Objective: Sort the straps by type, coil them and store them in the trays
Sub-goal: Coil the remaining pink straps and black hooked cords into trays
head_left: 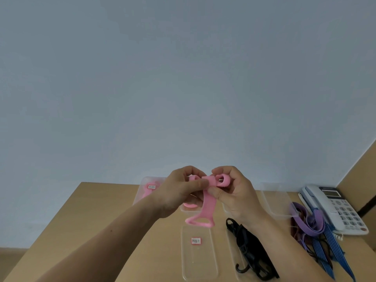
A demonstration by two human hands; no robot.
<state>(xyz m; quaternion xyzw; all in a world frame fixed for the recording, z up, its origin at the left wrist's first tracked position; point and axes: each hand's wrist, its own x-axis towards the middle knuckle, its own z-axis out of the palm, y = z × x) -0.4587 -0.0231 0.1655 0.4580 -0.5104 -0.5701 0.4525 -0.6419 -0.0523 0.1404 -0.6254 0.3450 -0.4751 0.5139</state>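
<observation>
1. Hands are working in the air above a tan wooden table (97, 216); the left hand (179, 192) and right hand (238, 196) are both gripping one flat pink silicone strap (206, 202).
2. Left thumb and fingers are pinching the strap near its top; right fingers are curling round a rolled end of it.
3. Free length is hanging down between the hands, its looped end dangling just above a near clear plastic tray with a red-bordered label (200, 265).
4. Second pink strap (147, 193) is lying in a far-left clear tray (138, 198).
5. Black hooked straps (250, 249) are lying in a clear tray beside the labelled one (232, 254), partly hidden by the right wrist.
6. Purple flat bands (314, 222) and blue striped straps (333, 245) are lying heaped at the right, beside a white desk telephone (341, 208); a far-right clear tray (274, 202) is sitting just behind the heap.
</observation>
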